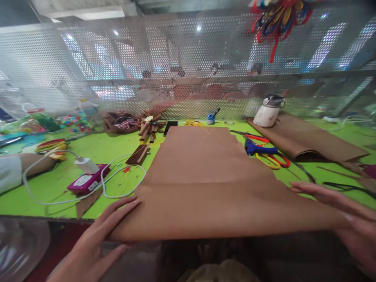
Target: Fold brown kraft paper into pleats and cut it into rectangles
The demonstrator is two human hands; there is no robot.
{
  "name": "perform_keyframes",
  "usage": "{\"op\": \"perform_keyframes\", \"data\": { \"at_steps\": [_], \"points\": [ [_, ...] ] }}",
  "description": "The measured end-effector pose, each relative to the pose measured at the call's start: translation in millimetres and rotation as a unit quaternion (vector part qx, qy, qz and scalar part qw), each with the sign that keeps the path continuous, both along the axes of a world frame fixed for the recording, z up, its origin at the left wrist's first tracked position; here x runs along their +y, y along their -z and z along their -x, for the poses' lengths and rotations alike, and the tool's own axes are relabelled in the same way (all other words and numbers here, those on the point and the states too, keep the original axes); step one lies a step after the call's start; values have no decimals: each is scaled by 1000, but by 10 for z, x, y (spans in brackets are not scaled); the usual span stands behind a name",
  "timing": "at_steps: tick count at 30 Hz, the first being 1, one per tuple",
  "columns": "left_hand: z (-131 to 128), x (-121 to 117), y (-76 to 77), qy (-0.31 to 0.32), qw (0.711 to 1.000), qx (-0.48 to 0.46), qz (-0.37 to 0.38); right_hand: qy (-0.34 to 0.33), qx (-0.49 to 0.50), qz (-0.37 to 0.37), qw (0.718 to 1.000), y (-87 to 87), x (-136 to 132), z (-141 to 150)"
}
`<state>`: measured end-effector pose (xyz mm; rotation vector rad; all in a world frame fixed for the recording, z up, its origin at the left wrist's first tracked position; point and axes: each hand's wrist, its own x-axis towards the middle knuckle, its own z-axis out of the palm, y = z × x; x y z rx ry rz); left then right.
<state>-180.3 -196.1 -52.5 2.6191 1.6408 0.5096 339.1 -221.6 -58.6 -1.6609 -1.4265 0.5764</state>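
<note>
A large sheet of brown paper (205, 164) stretches across the table toward me, its near edge curving down over the table's front. My left hand (102, 231) holds the sheet's near left corner, fingers on top and thumb below the edge. At the near right corner, my right hand (343, 219) has the paper's edge between its fingers and thumb; it is slightly blurred. Close to the sheet's right side lie a blue glue gun (260, 148) and scissors with red and yellow handles (276, 161).
On the left are a purple power strip (88, 182) with a white charger (87, 165) and looping cable, plus another person's arm (38, 166). Rolled paper sticks (149, 127) stand behind. A white jug (267, 111) rests on folded brown paper (317, 137) at right. A perforated panel (188, 58) borders the back.
</note>
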Motion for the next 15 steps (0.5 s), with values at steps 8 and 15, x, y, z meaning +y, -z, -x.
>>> {"op": "perform_keyframes", "data": {
  "at_steps": [8,15],
  "points": [
    [106,89,89,10,999,-30,-16,-16,-5,55,998,-130,704,38],
    [91,-66,133,-42,997,-65,11,-65,-70,78,992,-96,1035,114]
  ]
}}
